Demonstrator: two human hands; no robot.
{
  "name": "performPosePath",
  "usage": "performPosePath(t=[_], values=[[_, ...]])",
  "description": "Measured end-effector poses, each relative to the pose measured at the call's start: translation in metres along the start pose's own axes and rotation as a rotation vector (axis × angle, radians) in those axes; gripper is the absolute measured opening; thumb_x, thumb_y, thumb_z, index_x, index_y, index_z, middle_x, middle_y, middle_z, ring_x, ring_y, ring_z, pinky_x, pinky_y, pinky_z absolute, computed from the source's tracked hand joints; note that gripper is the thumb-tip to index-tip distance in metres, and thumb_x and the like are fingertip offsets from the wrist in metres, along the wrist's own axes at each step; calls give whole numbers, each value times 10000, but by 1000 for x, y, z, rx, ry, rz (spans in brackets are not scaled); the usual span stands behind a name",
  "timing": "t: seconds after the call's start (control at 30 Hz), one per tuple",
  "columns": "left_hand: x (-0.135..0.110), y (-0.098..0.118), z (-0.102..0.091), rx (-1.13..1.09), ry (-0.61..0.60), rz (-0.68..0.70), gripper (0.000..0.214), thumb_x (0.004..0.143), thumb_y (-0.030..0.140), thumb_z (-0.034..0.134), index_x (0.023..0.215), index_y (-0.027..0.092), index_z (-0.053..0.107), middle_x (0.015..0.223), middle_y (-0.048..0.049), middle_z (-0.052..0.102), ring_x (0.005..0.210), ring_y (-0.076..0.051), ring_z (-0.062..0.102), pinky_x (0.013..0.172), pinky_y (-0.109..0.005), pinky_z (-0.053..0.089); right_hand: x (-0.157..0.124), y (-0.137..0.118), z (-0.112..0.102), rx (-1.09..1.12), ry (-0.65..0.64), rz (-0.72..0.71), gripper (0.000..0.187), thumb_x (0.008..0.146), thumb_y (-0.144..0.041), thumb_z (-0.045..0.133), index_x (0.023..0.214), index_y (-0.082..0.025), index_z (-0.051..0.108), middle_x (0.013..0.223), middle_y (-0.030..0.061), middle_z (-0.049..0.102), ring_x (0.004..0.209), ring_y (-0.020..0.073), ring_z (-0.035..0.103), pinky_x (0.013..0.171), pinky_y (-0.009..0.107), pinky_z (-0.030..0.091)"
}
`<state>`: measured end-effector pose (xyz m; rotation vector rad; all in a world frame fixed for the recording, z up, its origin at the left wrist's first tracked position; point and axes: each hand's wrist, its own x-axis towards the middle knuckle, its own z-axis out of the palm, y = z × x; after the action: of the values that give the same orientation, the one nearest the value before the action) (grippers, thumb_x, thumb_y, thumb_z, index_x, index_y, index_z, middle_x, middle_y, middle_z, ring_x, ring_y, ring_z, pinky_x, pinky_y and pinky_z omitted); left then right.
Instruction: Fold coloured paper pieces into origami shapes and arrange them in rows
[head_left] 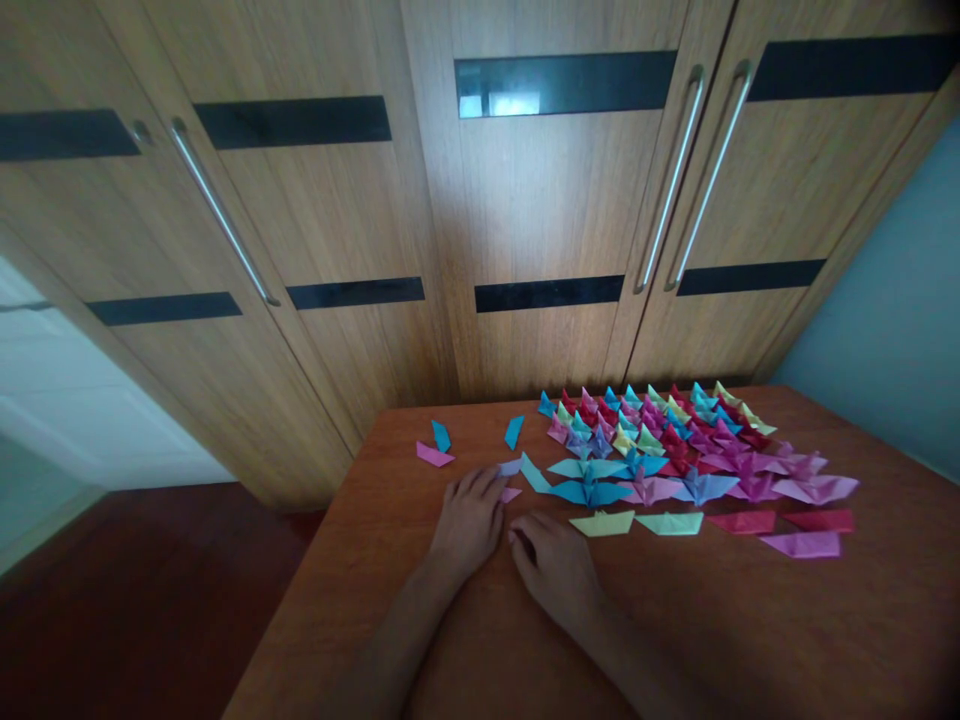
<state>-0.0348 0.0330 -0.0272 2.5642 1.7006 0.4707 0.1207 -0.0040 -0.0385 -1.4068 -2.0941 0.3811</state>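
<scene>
My left hand (471, 515) lies on the wooden table with its fingers stretched forward and fairly flat. A pink folded paper piece (511, 494) pokes out beside its fingertips, partly covered by the hand. Just beyond them is a lilac folded paper strip (511, 467). To the right, my right hand (556, 560) rests with curled fingers and bent thumb; its inner side is hidden, so I cannot see whether anything is in it. Near its knuckles lies a pale yellow folded paper strip (602, 524), and a mint paper strip (535, 475) sits farther back.
Rows of colourful folded paper cranes (652, 440) cover the table's back right. Several red, pink and mint strips (670, 523) lie before them. Blue pieces (441, 435) and a magenta piece (434, 455) are at the back left. A wooden wardrobe (540, 200) stands behind the table (360, 560).
</scene>
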Motion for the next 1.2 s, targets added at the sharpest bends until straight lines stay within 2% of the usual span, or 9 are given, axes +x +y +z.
performPosePath(t=[0.23, 0.33, 0.47, 0.63, 0.73, 0.87, 1.0, 1.2], values=[[1, -6, -1, 90, 65, -78, 364, 876, 267, 467, 1223, 187, 541, 1325, -114, 508, 1212, -285, 427, 1001, -464, 319, 2, 0, -1, 27, -17, 13, 175, 845, -177, 451, 805, -220, 615, 812, 16, 641, 760, 150, 584, 697, 244, 386], [4, 1, -3, 78, 75, -11, 367, 882, 214, 448, 1240, 227, 525, 1351, -87, 484, 1248, -269, 389, 1033, -465, 288, 2, 1, -1, 62, -9, 11, 176, 846, -175, 447, 812, -215, 615, 817, 13, 644, 772, 145, 591, 707, 236, 387], [14, 12, -1, -1, -15, 151, 431, 854, 179, 471, 1268, 293, 502, 1417, -32, 423, 1324, -258, 294, 1078, -480, 226, 2, 4, 0, 129, 30, 43, 197, 857, -173, 428, 773, -202, 604, 788, 18, 643, 745, 146, 595, 700, 236, 395], [20, 12, 4, -56, -141, 206, 514, 837, 204, 476, 1341, 292, 427, 1428, -14, 426, 1342, -263, 275, 1080, -516, 200, 2, 5, 0, 186, 72, 49, 207, 866, -185, 422, 750, -196, 593, 773, 21, 640, 732, 150, 589, 699, 240, 397], [16, 11, 5, -12, -111, 169, 453, 864, 214, 448, 1311, 291, 463, 1395, -23, 470, 1327, -270, 302, 1081, -534, 171, 2, 5, 0, 184, 60, 33, 202, 862, -181, 427, 738, -199, 585, 765, 15, 636, 725, 145, 583, 688, 237, 390], [9, 12, 3, 77, -13, 75, 373, 890, 240, 433, 1253, 272, 510, 1313, -47, 546, 1288, -279, 351, 1072, -537, 185, 1, 5, 0, 166, 51, 27, 200, 859, -188, 436, 728, -197, 587, 737, 10, 629, 700, 140, 574, 669, 237, 380], [4, 7, -5, 125, 68, 38, 399, 875, 218, 449, 1272, 243, 485, 1345, -61, 505, 1263, -275, 372, 1076, -487, 215, 2, 7, 0, 169, 40, 22, 205, 857, -182, 436, 722, -195, 590, 729, 8, 629, 697, 136, 568, 670, 238, 376], [-8, -12, -19, 120, 95, -106, 323, 854, 224, 479, 1168, 207, 554, 1207, -107, 552, 1147, -275, 464, 973, -434, 348, 2, 6, -1, 184, 36, 28, 200, 852, -181, 441, 729, -197, 598, 735, 9, 632, 703, 138, 568, 674, 235, 382]])
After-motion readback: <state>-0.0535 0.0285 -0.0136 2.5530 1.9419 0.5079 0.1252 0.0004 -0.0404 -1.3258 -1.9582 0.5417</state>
